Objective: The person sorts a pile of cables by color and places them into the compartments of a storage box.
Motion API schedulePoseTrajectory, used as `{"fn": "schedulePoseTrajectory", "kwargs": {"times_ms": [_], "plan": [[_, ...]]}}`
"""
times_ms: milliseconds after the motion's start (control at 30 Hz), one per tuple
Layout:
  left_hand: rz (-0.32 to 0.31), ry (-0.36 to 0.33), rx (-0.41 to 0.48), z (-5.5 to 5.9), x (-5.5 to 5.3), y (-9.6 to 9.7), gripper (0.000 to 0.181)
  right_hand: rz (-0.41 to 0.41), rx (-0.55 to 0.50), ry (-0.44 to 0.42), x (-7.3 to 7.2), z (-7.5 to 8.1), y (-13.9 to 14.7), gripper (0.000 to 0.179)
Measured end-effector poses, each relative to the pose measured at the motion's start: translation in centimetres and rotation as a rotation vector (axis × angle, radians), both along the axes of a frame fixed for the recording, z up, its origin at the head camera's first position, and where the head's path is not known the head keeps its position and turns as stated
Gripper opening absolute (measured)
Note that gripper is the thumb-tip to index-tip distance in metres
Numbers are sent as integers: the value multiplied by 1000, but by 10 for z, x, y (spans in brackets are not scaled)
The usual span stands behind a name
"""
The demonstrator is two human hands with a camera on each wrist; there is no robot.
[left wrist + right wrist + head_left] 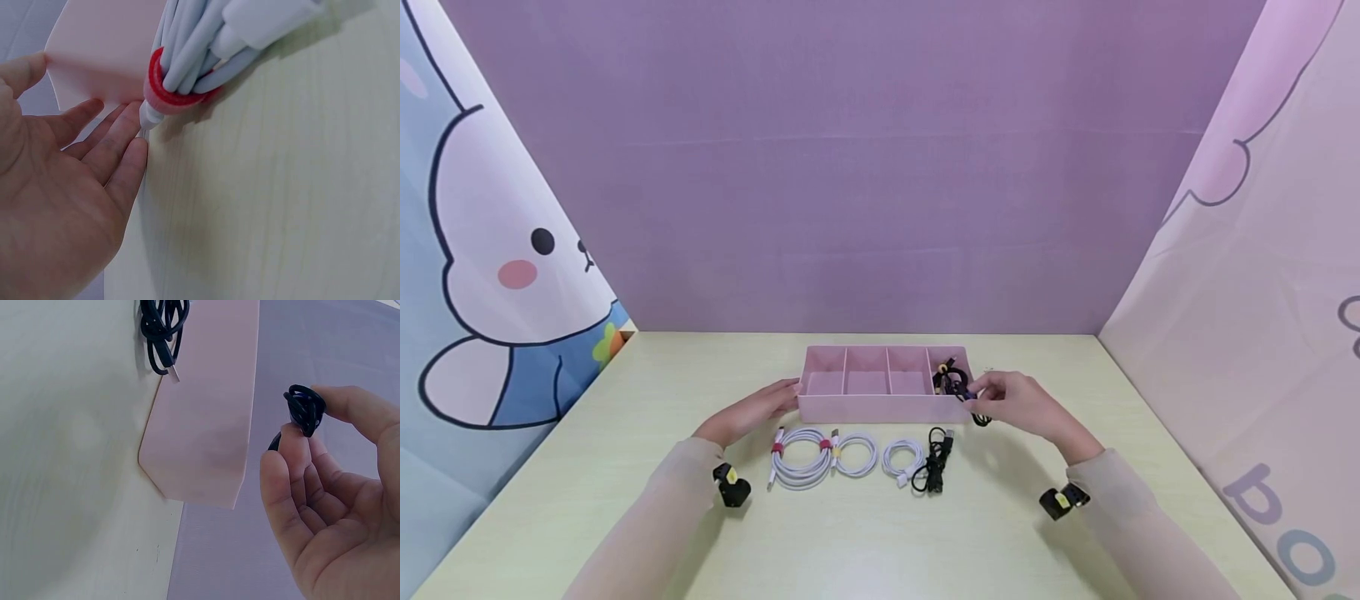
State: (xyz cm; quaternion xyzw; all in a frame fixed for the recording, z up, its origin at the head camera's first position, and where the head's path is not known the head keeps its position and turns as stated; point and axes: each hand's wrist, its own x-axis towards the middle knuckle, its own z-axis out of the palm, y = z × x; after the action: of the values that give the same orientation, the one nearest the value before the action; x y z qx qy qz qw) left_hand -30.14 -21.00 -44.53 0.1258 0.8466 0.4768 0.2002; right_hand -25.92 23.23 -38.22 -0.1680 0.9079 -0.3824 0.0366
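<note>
A pink divided box (880, 409) stands on the table. My left hand (758, 412) rests against its left end; in the left wrist view the thumb is at the rim and the fingers lie fairly straight along the side. Over the right end, my right hand (1021, 406) pinches a bundled black cable (304, 407) between thumb and fingers. Part of this bundle (981, 419) shows below the fingertips, outside the box's front corner. Black cable with a yellow tie (943, 368) shows in the rightmost compartment, overlapping the held bundle in the head view.
Before the box lie a large white cable coil (801, 477) with red ties, a smaller white coil (856, 473) with a yellow tie, another white coil (903, 457) and a black USB cable (934, 467). A purple backdrop (865, 183) rises behind the table.
</note>
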Motion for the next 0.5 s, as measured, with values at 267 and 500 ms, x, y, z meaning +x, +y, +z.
{"fn": "schedulePoseTrajectory", "kwargs": {"times_ms": [267,500], "plan": [[6,-3,-1,0,0,1,69,-7,8,10,-3,4,-1,29],[15,-3,-5,0,1,0,71,-13,2,35,-8,7,-2,30]]}}
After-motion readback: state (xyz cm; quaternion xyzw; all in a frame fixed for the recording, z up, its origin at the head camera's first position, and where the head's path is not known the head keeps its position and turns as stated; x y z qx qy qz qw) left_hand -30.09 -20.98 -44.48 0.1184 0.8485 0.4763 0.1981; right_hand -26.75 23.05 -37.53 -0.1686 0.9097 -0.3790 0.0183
